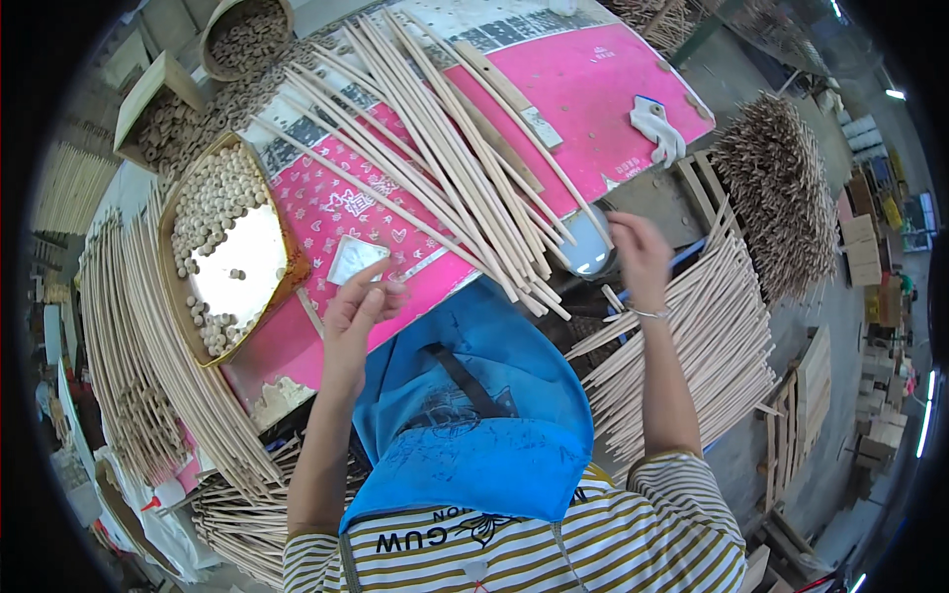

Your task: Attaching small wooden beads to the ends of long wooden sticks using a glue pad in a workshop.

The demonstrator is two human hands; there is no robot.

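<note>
Many long pale sticks (129, 296) fill the left side, running alongside the pink-topped counter (613, 89). On its near left corner sits a tray (293, 262) with round wooden beads (217, 198) heaped toward its far end and a few scattered at the near end. Past the tray are a pile of brown rings (213, 124), an open wooden box (148, 104) and a tilted bucket (205, 44), both with more rings inside.

The left hand (358, 308) is at the counter's front edge, fingers loosely bent, a narrow gap between thumb and forefinger, with nothing visible in it. Just behind its fingertips lies a small white dish (351, 259).

Across the middle, a loose fan of wooden sticks (445, 188) lies on the counter, near ends reaching past the front edge above a blue apron (474, 465). Two flat wooden strips lie among and beside them.

One separate stick (534, 138) slants down to the right hand (643, 255). That hand is blurred, its fingers bent beside the stick's end; whether it grips it, I cannot tell. A round pale-blue bowl (581, 257) is just left of it.

Farther right are a white glove (656, 128) on the counter, a low heap of sticks (692, 366), and a dense bundle of sticks (776, 198).
</note>
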